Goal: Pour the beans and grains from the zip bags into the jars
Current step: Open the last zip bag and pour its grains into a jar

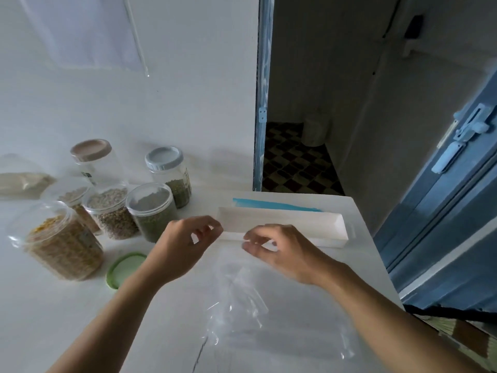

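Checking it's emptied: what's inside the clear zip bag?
No beans visible in the zip bag; table shows through. Left hand and right hand pinch its top corners, hiding them.

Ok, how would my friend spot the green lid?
Look at the white table, at the clear plastic jars of beans and grains on its left side. Right in front of them, beside the big jar of yellow grains, a round green plastic lid lies flat. It's the only green lid, and the only one lying on the table.

A white counter (pixel 53 319) lies beneath the fingers (pixel 213 226), with a pale wall (pixel 188 90) beyond them. To their right, a blue door (pixel 443 211) with a latch (pixel 462 130) stands open onto a dim chequered floor (pixel 290 162).
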A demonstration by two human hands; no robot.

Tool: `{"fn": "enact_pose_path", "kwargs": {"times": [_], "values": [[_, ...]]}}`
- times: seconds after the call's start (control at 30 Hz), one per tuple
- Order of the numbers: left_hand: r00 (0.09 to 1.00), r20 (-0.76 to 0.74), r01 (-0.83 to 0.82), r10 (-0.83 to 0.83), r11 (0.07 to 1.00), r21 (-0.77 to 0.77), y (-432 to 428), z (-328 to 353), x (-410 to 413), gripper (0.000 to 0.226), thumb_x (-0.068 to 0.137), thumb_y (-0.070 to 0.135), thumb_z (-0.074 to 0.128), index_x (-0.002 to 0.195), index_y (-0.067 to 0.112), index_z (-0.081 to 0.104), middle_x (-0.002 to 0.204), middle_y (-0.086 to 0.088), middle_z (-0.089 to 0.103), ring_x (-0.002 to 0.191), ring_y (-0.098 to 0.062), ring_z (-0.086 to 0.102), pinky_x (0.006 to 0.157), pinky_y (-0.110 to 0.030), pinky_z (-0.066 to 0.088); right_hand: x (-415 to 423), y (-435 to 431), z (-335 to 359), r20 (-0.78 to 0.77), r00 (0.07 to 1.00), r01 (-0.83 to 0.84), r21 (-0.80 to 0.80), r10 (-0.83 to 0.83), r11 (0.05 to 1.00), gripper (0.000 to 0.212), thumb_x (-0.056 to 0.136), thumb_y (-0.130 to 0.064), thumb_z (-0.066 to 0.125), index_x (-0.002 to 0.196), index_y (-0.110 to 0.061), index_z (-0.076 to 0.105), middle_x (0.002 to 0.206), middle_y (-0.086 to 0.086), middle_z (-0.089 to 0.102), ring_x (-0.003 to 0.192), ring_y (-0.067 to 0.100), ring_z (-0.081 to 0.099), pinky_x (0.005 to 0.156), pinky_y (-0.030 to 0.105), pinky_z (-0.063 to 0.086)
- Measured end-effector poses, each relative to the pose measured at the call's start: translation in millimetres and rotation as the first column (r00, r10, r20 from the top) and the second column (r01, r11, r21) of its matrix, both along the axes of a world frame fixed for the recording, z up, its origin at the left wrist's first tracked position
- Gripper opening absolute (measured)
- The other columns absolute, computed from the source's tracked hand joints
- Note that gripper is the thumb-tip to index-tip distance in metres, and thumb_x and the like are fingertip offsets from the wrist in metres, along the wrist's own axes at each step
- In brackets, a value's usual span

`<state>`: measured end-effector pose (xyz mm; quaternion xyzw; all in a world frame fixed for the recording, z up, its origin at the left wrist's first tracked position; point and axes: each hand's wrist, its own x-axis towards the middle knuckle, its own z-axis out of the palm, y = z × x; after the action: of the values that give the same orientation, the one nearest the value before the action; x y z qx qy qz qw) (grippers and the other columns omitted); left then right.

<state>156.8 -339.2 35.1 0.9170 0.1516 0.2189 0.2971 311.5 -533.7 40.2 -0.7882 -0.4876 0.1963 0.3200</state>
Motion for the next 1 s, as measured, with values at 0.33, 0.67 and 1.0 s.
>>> {"fn": "enact_pose_path", "kwargs": {"times": [0.33, 0.67, 1.0], "values": [[0.934, 0.204, -0.311, 0.294, 0.949, 0.054, 72, 38, -131, 0.014, 0.090, 0.023, 0.076, 0.086, 0.036, 0.072, 0.081, 0.015, 0.070, 0.074, -0.002, 0.062, 0.064, -0.011, 0.043, -87, 124, 21, 0.097, 0.968, -0.234, 0.029, 0.230, 0.972, 0.024, 0.097, -0.047, 0.061, 0.105, -0.027, 0.070, 0.098, -0.010, 0.069, 0.089, 0.005, 0.064, 0.081, 0.031, 0.056], [0.914, 0.238, -0.365, 0.328, 0.922, 0.128, 191, 28, -215, 0.023, 0.092, 0.034, 0.071, 0.115, 0.028, 0.070, 0.115, 0.008, 0.058, 0.109, -0.014, 0.054, 0.082, -0.032, 0.051, -172, 238, -9, 0.283, 0.931, -0.091, -0.432, 0.231, 0.897, 0.053, 0.096, -0.052, 0.055, 0.144, -0.030, 0.050, 0.143, 0.004, 0.051, 0.131, 0.028, 0.050, 0.101, 0.038, 0.042], [1.000, 0.018, 0.013, -0.010, 0.982, -0.189, 236, 5, -205, 0.089, 0.073, 0.076, 0.070, 0.146, 0.033, 0.041, 0.145, 0.011, 0.047, 0.125, -0.001, 0.051, 0.101, -0.026, 0.049, -198, 266, -45, 0.259, 0.965, 0.126, -0.569, 0.031, 0.813, 0.079, 0.079, -0.055, 0.072, 0.149, -0.037, 0.041, 0.145, 0.005, 0.044, 0.131, 0.029, 0.047, 0.099, 0.039, 0.048]]}}
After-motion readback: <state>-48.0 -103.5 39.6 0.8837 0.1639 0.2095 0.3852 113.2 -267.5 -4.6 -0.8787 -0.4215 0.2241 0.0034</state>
